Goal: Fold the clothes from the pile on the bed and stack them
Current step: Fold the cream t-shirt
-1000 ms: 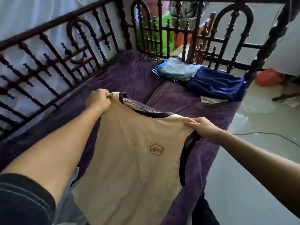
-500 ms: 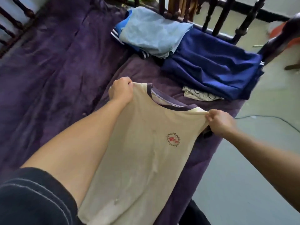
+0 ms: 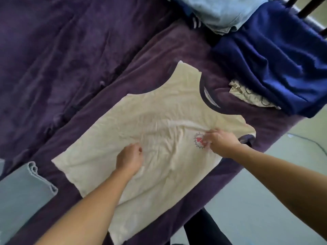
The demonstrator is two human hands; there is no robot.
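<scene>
Cream sleeveless shirt [image 3: 150,124] with navy neck trim and red chest emblem, spread flat and wrinkled, front up on purple bedcover [image 3: 70,68], navy garment [image 3: 276,64] and light-blue garment [image 3: 221,13] lay beyond its collar, grey-blue folded cloth [image 3: 19,191] lay near its hem

The shirt [image 3: 150,129] is a pale cream yellow. It has a dark navy band [image 3: 203,96] around the neck and a small red emblem [image 3: 199,140] with a spiky outline on the chest. The bedcover [image 3: 70,59] is deep purple. At the far right there is a navy blue garment [image 3: 274,59], a light blue garment [image 3: 221,13], and a cream cloth [image 3: 251,94] with thin dark drawn lines. At the near left, a folded cloth [image 3: 21,188] is grey-blue.
</scene>
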